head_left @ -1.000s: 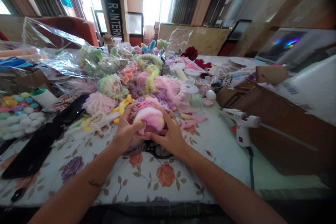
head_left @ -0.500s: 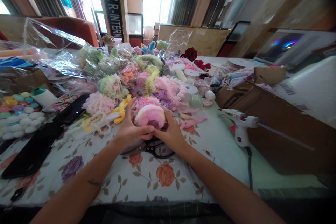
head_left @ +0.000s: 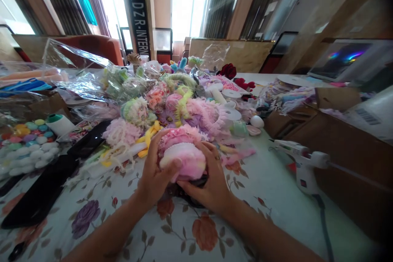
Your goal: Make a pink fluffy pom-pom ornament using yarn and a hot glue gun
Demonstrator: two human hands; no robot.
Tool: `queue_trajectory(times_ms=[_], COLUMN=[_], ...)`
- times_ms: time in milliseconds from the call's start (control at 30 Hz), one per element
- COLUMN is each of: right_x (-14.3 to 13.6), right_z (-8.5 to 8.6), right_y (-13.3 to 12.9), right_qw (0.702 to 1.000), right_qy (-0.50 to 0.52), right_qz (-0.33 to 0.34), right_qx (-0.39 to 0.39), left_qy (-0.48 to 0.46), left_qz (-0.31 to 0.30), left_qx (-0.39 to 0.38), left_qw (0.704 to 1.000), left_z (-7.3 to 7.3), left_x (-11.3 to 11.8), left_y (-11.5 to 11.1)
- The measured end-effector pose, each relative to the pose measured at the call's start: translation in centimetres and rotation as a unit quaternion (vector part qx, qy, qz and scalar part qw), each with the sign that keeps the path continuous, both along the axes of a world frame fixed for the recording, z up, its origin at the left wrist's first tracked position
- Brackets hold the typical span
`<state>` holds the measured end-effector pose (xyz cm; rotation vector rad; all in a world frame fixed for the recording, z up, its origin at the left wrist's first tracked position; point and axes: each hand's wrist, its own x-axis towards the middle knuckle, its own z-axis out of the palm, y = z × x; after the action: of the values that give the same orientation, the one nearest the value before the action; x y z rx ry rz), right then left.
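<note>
Between my two hands is a round, fluffy pink ball-like craft piece (head_left: 187, 159) with a pale band and a frilly pink back. My left hand (head_left: 158, 172) grips its left side, thumb across the front. Around its right and lower side curl the fingers of my right hand (head_left: 211, 176). Black-handled scissors (head_left: 184, 194) lie on the table just under the piece, mostly covered by it and my hands. Behind it rises a heap of fuzzy pastel yarn and trim (head_left: 202, 110). A yellow fuzzy strip (head_left: 150, 137) lies beside my left fingers.
A white glue gun (head_left: 302, 159) with its cord stands at the right by a cardboard box (head_left: 340, 143). To the left are black phone-like slabs (head_left: 39, 190), pom-poms (head_left: 30, 151) and a thread spool (head_left: 59, 125). Flowered cloth (head_left: 135, 229) covers the table.
The piece has been turned in my hands: the dark hollow at its front no longer shows, and a smooth pink-and-white side faces me. The head view has shifted slightly.
</note>
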<state>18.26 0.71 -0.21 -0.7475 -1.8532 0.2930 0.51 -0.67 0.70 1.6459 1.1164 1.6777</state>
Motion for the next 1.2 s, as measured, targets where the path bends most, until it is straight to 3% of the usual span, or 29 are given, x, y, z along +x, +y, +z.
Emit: queue_trajectory(times_ms=[167, 367, 467, 533, 567, 633, 700, 800, 867, 933, 1033, 1100, 1133, 1200], right_x=[-0.2, 0.0, 0.0, -0.1, -0.1, -0.2, -0.4, -0.6, -0.7, -0.8, -0.8, -0.8, -0.8, -0.7], right_z=[-0.2, -0.1, -0.2, -0.2, -0.1, 0.1, 0.4, 0.8, 0.9, 1.0, 1.2, 1.2, 1.2, 1.2], right_y=[-0.3, -0.5, -0.2, 0.1, 0.3, 0.7, 0.9, 1.0, 1.0, 0.9, 0.9, 0.9, 0.9, 0.9], right_qw=[1.000, 0.999, 0.996, 0.986, 0.977, 0.956, 0.937, 0.921, 0.920, 0.922, 0.925, 0.928, 0.930, 0.933], right_qy=[0.018, 0.042, 0.080, 0.127, 0.153, 0.197, 0.226, 0.249, 0.251, 0.251, 0.254, 0.256, 0.254, 0.248], right_qz=[0.006, 0.004, -0.017, -0.036, -0.044, -0.060, -0.077, -0.082, -0.075, -0.073, -0.069, -0.061, -0.058, -0.056], right_qx=[0.017, 0.012, -0.040, -0.106, -0.142, -0.208, -0.254, -0.288, -0.292, -0.286, -0.273, -0.263, -0.259, -0.254], left_qy=[0.015, 0.002, 0.039, 0.129, 0.206, 0.378, 0.470, 0.458, 0.401, 0.352, 0.344, 0.360, 0.368, 0.383], left_qz=[0.064, 0.045, 0.087, 0.141, 0.171, 0.209, 0.267, 0.414, 0.441, 0.418, 0.421, 0.473, 0.500, 0.439], left_qx=[0.059, 0.061, 0.042, -0.006, -0.039, -0.085, -0.124, -0.280, -0.399, -0.491, -0.496, -0.406, -0.332, -0.186], left_qw=[0.996, 0.997, 0.995, 0.982, 0.963, 0.898, 0.833, 0.736, 0.697, 0.679, 0.677, 0.694, 0.710, 0.791], left_z=[0.0, -0.3, 0.7, 2.1, 2.8, 4.2, 5.0, 5.1, 4.5, 3.9, 3.5, 3.7, 4.0, 4.7], left_x=[0.3, 0.3, -0.7, -1.9, -2.6, -4.5, -6.7, -10.2, -12.4, -14.0, -14.8, -14.2, -13.5, -11.5], left_y=[-1.0, -0.7, 0.0, 0.3, 0.2, -0.5, -1.7, -3.7, -4.5, -4.9, -4.7, -4.2, -3.9, -3.0])
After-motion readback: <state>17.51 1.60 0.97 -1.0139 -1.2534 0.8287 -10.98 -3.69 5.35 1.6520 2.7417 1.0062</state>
